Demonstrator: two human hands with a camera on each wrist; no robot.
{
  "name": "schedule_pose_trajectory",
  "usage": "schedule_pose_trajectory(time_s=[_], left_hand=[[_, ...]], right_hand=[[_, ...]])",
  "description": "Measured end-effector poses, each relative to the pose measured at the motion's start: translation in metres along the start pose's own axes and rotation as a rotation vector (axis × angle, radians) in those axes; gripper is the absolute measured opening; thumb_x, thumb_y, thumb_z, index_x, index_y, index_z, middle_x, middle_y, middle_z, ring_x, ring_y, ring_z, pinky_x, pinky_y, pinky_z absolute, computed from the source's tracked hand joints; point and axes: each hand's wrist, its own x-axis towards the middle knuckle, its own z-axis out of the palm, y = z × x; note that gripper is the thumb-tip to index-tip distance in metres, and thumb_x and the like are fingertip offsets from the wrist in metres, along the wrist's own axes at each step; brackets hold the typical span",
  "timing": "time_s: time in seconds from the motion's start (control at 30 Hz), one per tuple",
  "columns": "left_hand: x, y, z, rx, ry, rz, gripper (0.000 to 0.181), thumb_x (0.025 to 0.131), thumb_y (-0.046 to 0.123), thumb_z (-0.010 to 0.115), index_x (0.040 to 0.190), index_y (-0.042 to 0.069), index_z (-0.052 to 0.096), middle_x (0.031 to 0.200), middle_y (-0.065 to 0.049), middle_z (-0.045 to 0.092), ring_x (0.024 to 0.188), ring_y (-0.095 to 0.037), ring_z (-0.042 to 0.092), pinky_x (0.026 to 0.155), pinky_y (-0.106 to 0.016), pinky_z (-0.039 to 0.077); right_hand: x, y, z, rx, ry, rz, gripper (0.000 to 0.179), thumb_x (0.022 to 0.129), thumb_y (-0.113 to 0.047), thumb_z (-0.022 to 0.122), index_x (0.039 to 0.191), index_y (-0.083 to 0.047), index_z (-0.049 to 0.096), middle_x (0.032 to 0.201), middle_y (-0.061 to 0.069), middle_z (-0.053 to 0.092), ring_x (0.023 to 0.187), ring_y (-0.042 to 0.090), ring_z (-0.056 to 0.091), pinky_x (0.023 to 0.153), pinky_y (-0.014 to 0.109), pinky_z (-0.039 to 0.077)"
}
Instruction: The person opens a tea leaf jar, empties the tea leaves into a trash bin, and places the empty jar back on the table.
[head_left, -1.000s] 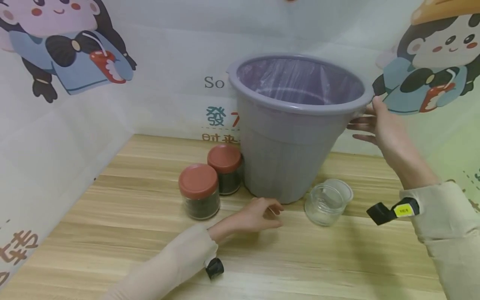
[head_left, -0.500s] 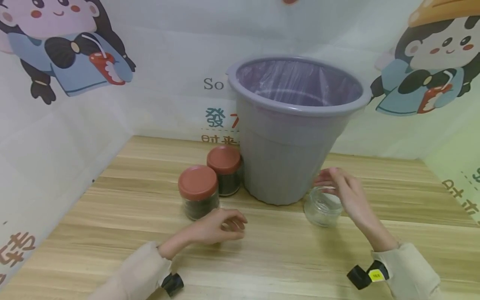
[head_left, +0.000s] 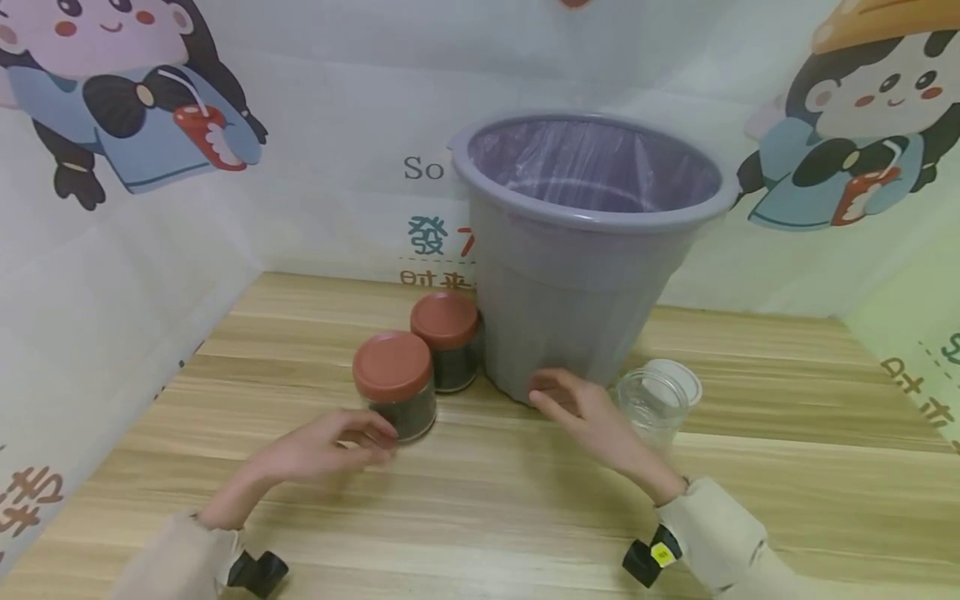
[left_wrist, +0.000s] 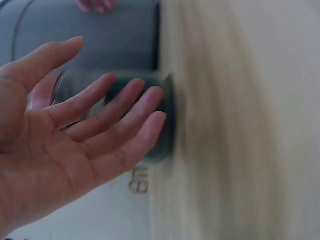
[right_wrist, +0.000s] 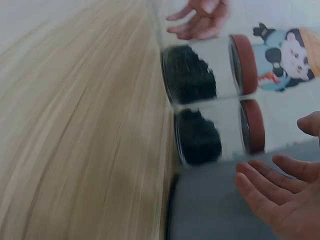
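Note:
My left hand (head_left: 322, 446) hovers at the front of the nearer glass jar (head_left: 408, 417), fingers loosely spread around nothing. This jar has a red lid and dark contents that fill only part of it. Behind it, against the bin, stands a matching jar (head_left: 453, 367). In the left wrist view the fingers of my left hand (left_wrist: 90, 135) overlap a jar's dark glass. My right hand (head_left: 600, 425), relaxed and holding nothing, passes in front of the base of the greyish-purple bin (head_left: 555, 308). The right wrist view shows both jars beyond my right hand (right_wrist: 280, 195).
An uncovered clear glass jar (head_left: 651, 396) stands right of the bin, partly behind my right hand. A white round lid (head_left: 688, 377) is just behind it. Clear plastic lines the bin. The wooden tabletop (head_left: 480, 533) meets printed sheeting at the back and sides.
My right hand has left the bin's upper right side and come down and left past the clear jar. My left hand has moved left from the bin's base to the nearer red-lidded jar.

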Motion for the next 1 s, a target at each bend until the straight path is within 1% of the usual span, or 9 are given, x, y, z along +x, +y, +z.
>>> schedule_pose_trajectory(time_s=[0.07, 0.2, 0.33, 0.47, 0.57, 0.67, 0.77, 0.87, 1.0], left_hand=[[-0.002, 0.001, -0.008, 0.071, 0.053, -0.02, 0.024, 0.086, 0.017, 0.058, 0.099, -0.003, 0.06, 0.093, -0.01, 0.064, 0.089, -0.02, 0.06, 0.075, -0.028, 0.049], [-0.003, 0.005, -0.016, 0.17, 0.196, -0.114, 0.021, 0.082, 0.021, 0.063, 0.087, 0.001, 0.062, 0.085, -0.004, 0.064, 0.083, -0.021, 0.061, 0.072, -0.032, 0.05], [0.0, 0.008, -0.017, 0.167, 0.301, -0.219, 0.031, 0.077, 0.025, 0.069, 0.087, -0.002, 0.057, 0.084, -0.008, 0.061, 0.08, -0.023, 0.06, 0.067, -0.031, 0.051], [0.004, 0.007, -0.014, 0.153, 0.388, -0.27, 0.051, 0.073, 0.029, 0.072, 0.101, -0.007, 0.048, 0.093, -0.016, 0.057, 0.086, -0.027, 0.058, 0.069, -0.033, 0.051], [0.01, 0.002, -0.013, 0.127, 0.43, -0.243, 0.07, 0.071, 0.029, 0.074, 0.118, -0.008, 0.038, 0.109, -0.023, 0.052, 0.097, -0.034, 0.054, 0.074, -0.037, 0.05], [0.017, -0.003, -0.012, 0.062, 0.432, -0.2, 0.084, 0.07, 0.027, 0.076, 0.13, -0.006, 0.028, 0.124, -0.025, 0.043, 0.11, -0.038, 0.046, 0.084, -0.044, 0.046], [0.024, -0.007, -0.011, -0.017, 0.424, -0.167, 0.088, 0.068, 0.025, 0.077, 0.133, -0.001, 0.025, 0.129, -0.022, 0.04, 0.117, -0.038, 0.041, 0.091, -0.051, 0.039], [0.028, -0.009, -0.009, -0.084, 0.417, -0.132, 0.088, 0.066, 0.02, 0.079, 0.135, 0.003, 0.025, 0.13, -0.018, 0.039, 0.119, -0.036, 0.037, 0.093, -0.056, 0.033], [0.03, -0.011, -0.007, -0.101, 0.42, -0.105, 0.09, 0.065, 0.017, 0.079, 0.135, 0.004, 0.024, 0.131, -0.017, 0.038, 0.119, -0.037, 0.036, 0.092, -0.059, 0.032]], right_hand=[[0.007, -0.004, 0.008, -0.005, -0.009, -0.023, 0.035, 0.09, -0.017, 0.052, 0.118, 0.006, 0.049, 0.11, 0.019, 0.058, 0.097, 0.027, 0.059, 0.08, 0.033, 0.049], [0.017, -0.012, 0.022, 0.016, -0.024, -0.062, 0.042, 0.087, -0.017, 0.057, 0.122, 0.004, 0.046, 0.116, 0.02, 0.054, 0.102, 0.029, 0.056, 0.082, 0.038, 0.048], [0.025, -0.018, 0.035, 0.02, -0.02, -0.103, 0.049, 0.084, -0.018, 0.061, 0.125, 0.003, 0.043, 0.121, 0.019, 0.051, 0.109, 0.031, 0.05, 0.086, 0.041, 0.045], [0.031, -0.019, 0.048, 0.01, -0.017, -0.126, 0.055, 0.082, -0.02, 0.064, 0.128, 0.001, 0.041, 0.126, 0.017, 0.048, 0.114, 0.028, 0.048, 0.091, 0.042, 0.042], [0.035, -0.02, 0.057, 0.019, -0.021, -0.13, 0.06, 0.081, -0.021, 0.066, 0.13, 0.0, 0.039, 0.128, 0.016, 0.047, 0.116, 0.025, 0.046, 0.093, 0.042, 0.04], [0.039, -0.024, 0.064, 0.032, -0.029, -0.126, 0.063, 0.08, -0.021, 0.067, 0.132, -0.001, 0.037, 0.129, 0.014, 0.046, 0.116, 0.023, 0.045, 0.093, 0.041, 0.04], [0.042, -0.027, 0.07, 0.039, -0.054, -0.112, 0.066, 0.079, -0.023, 0.067, 0.134, -0.004, 0.034, 0.132, 0.012, 0.043, 0.118, 0.022, 0.044, 0.093, 0.04, 0.04], [0.044, -0.03, 0.076, 0.027, -0.088, -0.085, 0.072, 0.079, -0.027, 0.067, 0.137, -0.008, 0.029, 0.136, 0.008, 0.039, 0.121, 0.02, 0.04, 0.094, 0.039, 0.039], [0.044, -0.032, 0.08, 0.019, -0.112, -0.055, 0.079, 0.079, -0.03, 0.067, 0.141, -0.012, 0.022, 0.141, 0.006, 0.032, 0.125, 0.02, 0.035, 0.097, 0.038, 0.037]])
